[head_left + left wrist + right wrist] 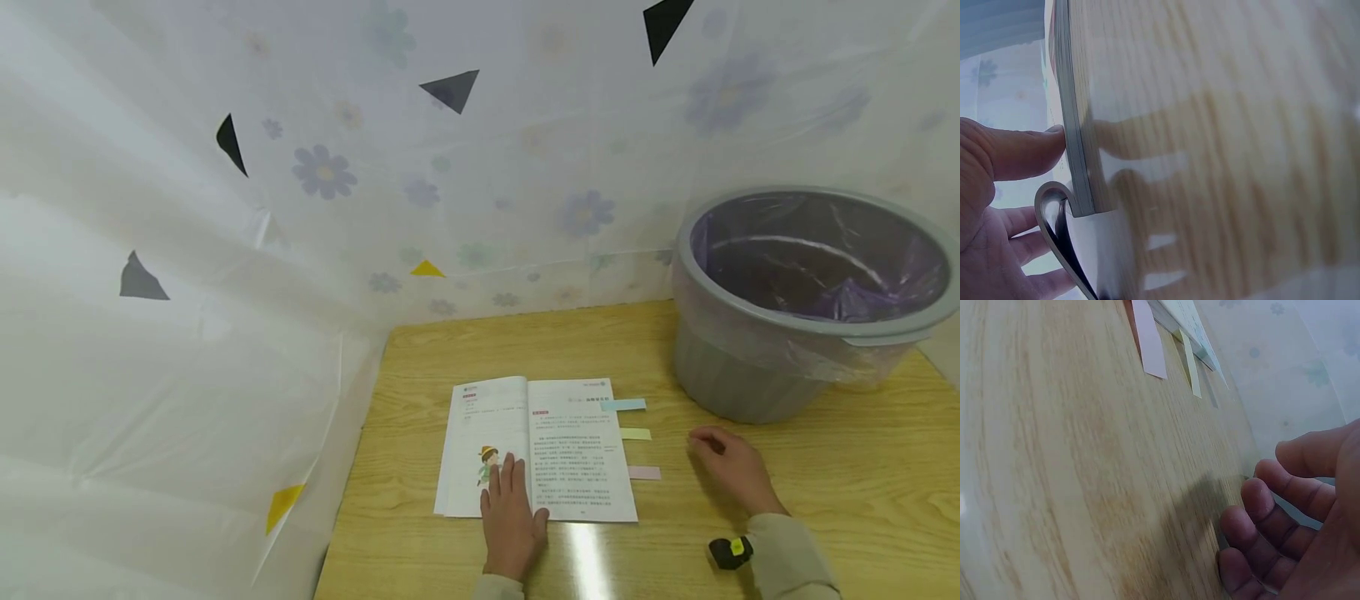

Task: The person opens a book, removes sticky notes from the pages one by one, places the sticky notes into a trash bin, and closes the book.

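An open book (pixel 570 450) lies on the wooden table, with printed text on its right page and a small cartoon figure on the left one. Blue (pixel 624 405), yellow-green (pixel 637 434) and pink (pixel 646 472) sticky tabs jut from its right edge. My left hand (pixel 512 518) rests on the lower left page, fingers extended. In the left wrist view, the thumb touches the book's edge (pixel 1079 150) beside the curved fold of pages. To the right of the tabs is my right hand (pixel 731 467), its fingers loosely curled with nothing between them.
A large grey bin (pixel 738 375) lined with a clear purplish bag stands at the table's back right. Flower-patterned plastic sheeting (pixel 480 192) hangs behind the wooden table (pixel 405 467) and along its left side. A black band with a yellow-green mark (pixel 731 552) is at my right wrist.
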Tool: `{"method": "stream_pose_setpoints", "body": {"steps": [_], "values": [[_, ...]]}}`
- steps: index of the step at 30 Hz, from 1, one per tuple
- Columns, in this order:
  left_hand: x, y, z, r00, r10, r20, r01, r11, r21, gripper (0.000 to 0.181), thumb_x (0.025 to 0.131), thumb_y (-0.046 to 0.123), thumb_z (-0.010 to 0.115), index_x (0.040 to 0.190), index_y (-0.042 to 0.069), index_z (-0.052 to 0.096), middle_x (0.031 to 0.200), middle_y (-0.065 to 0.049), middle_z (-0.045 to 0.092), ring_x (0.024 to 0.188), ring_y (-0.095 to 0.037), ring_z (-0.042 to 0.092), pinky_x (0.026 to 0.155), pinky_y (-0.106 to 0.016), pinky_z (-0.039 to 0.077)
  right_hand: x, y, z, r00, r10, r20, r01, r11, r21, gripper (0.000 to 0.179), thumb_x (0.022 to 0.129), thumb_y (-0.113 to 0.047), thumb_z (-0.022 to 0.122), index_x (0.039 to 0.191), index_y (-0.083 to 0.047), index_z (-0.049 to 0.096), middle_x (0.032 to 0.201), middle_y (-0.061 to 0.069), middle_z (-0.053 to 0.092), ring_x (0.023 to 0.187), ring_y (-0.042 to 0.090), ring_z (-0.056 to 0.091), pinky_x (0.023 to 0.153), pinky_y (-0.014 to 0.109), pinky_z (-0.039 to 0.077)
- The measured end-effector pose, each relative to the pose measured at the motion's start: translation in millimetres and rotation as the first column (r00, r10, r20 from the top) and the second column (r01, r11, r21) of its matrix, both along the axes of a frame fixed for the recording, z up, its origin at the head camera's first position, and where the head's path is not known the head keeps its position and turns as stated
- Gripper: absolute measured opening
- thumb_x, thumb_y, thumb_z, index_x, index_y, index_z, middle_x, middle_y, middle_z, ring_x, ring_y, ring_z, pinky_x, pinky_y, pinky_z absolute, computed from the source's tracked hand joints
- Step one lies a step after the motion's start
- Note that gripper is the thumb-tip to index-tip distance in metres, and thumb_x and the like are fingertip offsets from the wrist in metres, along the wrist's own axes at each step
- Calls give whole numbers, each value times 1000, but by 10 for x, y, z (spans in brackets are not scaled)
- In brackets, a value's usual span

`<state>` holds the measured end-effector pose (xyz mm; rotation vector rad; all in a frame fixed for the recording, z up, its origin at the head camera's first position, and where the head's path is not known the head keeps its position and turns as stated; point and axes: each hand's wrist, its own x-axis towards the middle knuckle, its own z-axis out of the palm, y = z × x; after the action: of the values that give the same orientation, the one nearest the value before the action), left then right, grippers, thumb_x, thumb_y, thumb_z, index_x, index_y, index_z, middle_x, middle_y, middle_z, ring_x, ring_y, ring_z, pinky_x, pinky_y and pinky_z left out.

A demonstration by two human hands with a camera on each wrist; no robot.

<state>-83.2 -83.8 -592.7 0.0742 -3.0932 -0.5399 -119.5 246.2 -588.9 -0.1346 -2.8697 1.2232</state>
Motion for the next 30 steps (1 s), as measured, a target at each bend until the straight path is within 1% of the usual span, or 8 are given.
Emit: {"method": "stream_pose_setpoints", "body": {"steps": [1,4,10,17,25,30], "values": [[-1,-1,-4,1000,0,0,0,1000,0,78,79,27,79,146,12,44,158,-6,39,147,-35,35,113,-62,35,-3,-3,6,1000,0,4,0,1000,-3,36,101,-27,55,120,2,66,112,23,69,98,36,64,80,45,54],[-6,-1,-13,1000,0,-1,0,1000,-4,78,79,28,79,146,12,44,158,-6,39,147,-34,35,113,-62,35,-10,-12,19,1000,0,15,0,1000,-9,38,101,-27,54,121,3,65,113,24,69,101,41,64,83,49,54],[-10,-4,-21,1000,3,2,-3,1000,0,78,78,27,80,146,12,44,158,-6,39,147,-35,35,113,-62,35,-45,-29,-20,1000,1,17,-1,1000,-9,38,101,-29,54,121,2,66,113,24,69,101,41,64,83,51,53],[-9,-3,-7,1000,3,2,-3,1000,-2,79,78,28,81,146,12,44,158,-6,39,147,-35,36,112,-62,36,-90,-52,-67,1000,8,21,-8,1000,-20,39,102,-28,53,122,3,65,116,25,68,105,44,62,88,56,51],[-11,-6,-18,1000,1,-4,-1,1000,-7,79,77,28,81,145,13,45,157,-6,40,146,-35,36,112,-62,37,-145,-89,-78,999,11,40,-9,999,-38,41,102,-30,53,123,2,64,117,25,68,106,43,62,89,55,51],[-14,-9,-22,1000,3,-1,-3,1000,-5,79,77,29,81,145,13,45,158,-6,40,147,-35,36,112,-62,36,-201,-117,-97,999,6,31,-5,1000,-22,40,101,-30,53,121,2,65,117,25,68,107,43,62,89,54,51]]}}
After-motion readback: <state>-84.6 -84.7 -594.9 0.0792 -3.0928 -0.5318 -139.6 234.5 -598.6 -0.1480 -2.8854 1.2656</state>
